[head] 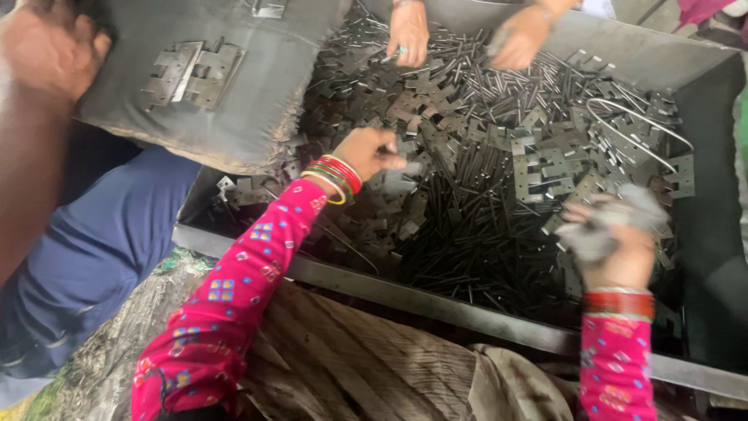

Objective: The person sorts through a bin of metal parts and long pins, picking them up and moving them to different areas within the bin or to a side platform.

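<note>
A big grey metal bin (705,195) holds a heap of grey hinge plates (538,168) and thin dark metal pins (460,226). My left hand (372,150), in a pink patterned sleeve with red and green bangles, reaches into the heap with its fingers curled on the plates; what it grips is hidden. My right hand (612,238) is raised over the bin's right part and closed around several hinge plates, blurred by motion.
Another person's two hands (409,31) (520,35) pick through parts at the far side of the bin. A grey padded board (234,101) bearing hinge plates leans at upper left, held by a further person's hand (47,47). Cloth and sacking (351,359) lie in front.
</note>
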